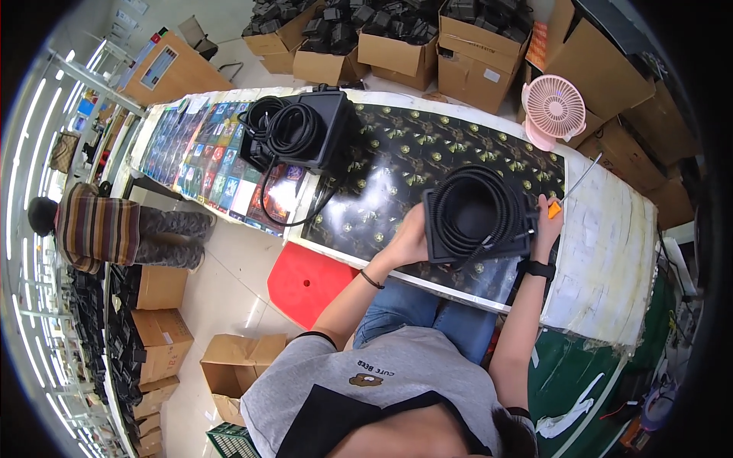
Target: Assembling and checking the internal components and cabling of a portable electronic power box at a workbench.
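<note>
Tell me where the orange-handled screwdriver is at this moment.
In the head view, the orange-handled screwdriver is right of centre, at the right hand, beside the black housing, below the pink fan.

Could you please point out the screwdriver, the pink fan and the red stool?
Screwdriver point(555, 209), head view: on its orange handle.
Pink fan point(557, 106), head view: on its round grille.
Red stool point(315, 291), head view: on its seat.

Bright, diffuse indoor illumination; white strip lights point(51, 112) glow along the left rim. Pale glare patches the glossy dark mat point(366, 198) on the table point(603, 252), while the black cable coil point(500, 210) loses detail in shade. Straight edges bow outward (a fisheye effect) toward a blackened border; the centre appears sharp, the periphery softer.
</note>
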{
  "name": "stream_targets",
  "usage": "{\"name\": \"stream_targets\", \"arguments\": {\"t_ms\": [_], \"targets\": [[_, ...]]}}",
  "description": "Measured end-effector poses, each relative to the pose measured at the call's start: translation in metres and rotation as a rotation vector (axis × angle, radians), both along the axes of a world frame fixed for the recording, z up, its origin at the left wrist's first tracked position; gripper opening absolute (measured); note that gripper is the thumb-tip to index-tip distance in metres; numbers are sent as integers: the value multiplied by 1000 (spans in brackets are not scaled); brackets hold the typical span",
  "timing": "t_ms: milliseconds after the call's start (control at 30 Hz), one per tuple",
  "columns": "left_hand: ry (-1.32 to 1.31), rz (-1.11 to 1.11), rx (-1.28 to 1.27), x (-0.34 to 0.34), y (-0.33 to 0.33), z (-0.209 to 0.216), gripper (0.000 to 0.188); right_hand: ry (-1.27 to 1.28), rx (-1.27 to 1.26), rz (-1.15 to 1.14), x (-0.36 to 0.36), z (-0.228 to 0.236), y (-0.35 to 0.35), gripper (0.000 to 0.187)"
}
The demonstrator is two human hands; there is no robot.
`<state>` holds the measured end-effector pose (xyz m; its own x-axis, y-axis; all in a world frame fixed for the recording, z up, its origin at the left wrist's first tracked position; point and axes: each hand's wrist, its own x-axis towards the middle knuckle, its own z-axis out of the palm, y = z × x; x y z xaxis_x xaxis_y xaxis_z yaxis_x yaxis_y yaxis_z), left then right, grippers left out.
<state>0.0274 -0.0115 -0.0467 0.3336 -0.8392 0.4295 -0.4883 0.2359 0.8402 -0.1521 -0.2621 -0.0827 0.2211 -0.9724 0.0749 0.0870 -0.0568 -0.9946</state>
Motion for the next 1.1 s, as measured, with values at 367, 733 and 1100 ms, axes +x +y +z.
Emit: {"name": "stream_targets", "arguments": {"t_ms": [367,733,1100], "targets": [[-2,1187,188,73,33,-35,105,-36,15,10,0,-2,-1,19],[65,1175,69,83,27,-43,104,-49,14,6,0,-4,1,20],[502,914,-296,28,19,-50,80,109,8,-95,2,5,7,23]]}}
